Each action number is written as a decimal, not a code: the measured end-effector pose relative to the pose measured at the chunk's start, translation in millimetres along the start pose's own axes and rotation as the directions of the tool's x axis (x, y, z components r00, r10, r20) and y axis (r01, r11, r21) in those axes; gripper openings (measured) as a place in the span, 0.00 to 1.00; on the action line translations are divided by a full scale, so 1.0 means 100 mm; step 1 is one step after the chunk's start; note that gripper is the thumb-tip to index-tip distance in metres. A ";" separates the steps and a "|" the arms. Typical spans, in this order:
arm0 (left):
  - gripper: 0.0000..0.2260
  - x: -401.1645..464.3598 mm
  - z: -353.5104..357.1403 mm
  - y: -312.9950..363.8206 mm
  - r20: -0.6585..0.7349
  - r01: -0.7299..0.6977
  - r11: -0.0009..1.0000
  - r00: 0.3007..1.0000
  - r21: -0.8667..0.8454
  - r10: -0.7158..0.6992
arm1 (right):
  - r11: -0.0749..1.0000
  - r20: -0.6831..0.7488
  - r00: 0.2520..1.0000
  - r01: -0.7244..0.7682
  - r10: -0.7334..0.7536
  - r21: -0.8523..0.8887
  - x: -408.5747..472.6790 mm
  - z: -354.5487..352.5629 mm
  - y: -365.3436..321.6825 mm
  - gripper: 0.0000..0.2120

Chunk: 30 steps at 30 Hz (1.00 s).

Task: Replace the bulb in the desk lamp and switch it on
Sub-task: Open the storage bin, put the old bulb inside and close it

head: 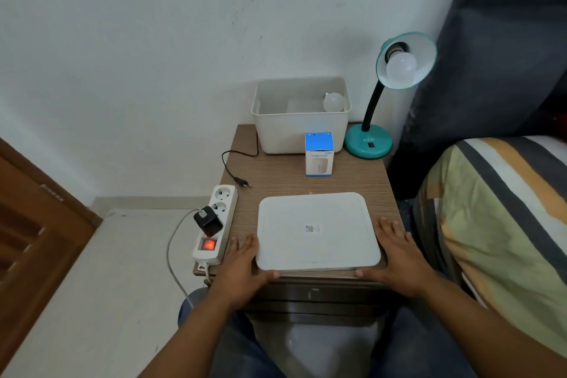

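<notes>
Head view showed a small wooden bedside table (306,181) set against a white wall. A flat white lid (317,232) lay at its near edge. The left hand (242,267) rested beside the lid's left edge and the right hand (399,258) beside its right edge, fingers straight and relaxed on the tabletop, each thumb touching a near corner of the lid, neither hand grasping anything.

At the far right corner stood the teal desk lamp (368,143), its black neck curving up to a shade (406,60) that held an unlit white bulb (400,67). At the far edge, just left of the lamp base, sat an open white bin (300,132), and a second bulb (333,102) lay in its right side. A small blue-and-white box (319,154) stood touching or just before the bin's front wall.

The lamp's black plug (242,182) lay unplugged near the left edge. A white power strip (214,224) lay along that edge, its red switch (208,244) glowing, a black adapter (208,220) seated in one socket.
</notes>
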<state>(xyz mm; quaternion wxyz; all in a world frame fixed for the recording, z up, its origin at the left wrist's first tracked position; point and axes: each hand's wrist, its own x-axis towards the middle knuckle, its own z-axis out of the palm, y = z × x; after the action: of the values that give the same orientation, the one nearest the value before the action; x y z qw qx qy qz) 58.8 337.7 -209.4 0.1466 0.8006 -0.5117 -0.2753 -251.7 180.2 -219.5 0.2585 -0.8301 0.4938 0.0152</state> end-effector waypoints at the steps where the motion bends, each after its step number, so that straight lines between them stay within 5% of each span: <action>1: 0.44 0.00 0.01 -0.01 -0.011 0.006 1.000 1.000 -0.010 -0.006 | 1.000 -0.003 1.000 0.003 -0.003 0.003 0.00 0.01 0.01 0.58; 7: 0.46 0.01 0.11 -0.03 -0.076 -0.001 1.000 0.997 0.003 0.001 | 1.000 -0.005 1.000 0.007 -0.007 0.019 0.03 0.04 0.06 0.56; 18: 0.45 -0.05 0.12 0.13 -0.131 0.058 0.945 0.986 -0.323 -0.106 | 0.981 -0.022 0.999 0.035 -0.031 0.189 -0.01 0.04 0.12 0.54; 30: 0.42 0.08 -0.21 0.35 -0.191 -0.092 0.918 0.981 -0.385 0.018 | 0.917 -0.162 0.983 0.144 -0.089 0.372 -0.01 -0.34 0.02 0.49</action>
<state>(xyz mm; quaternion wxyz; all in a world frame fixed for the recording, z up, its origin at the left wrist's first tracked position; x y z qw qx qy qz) 48.3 313.9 -176.4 0.3580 0.7622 -0.4528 -0.2931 -261.4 164.9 -190.8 0.3799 -0.7907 0.4540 -0.1558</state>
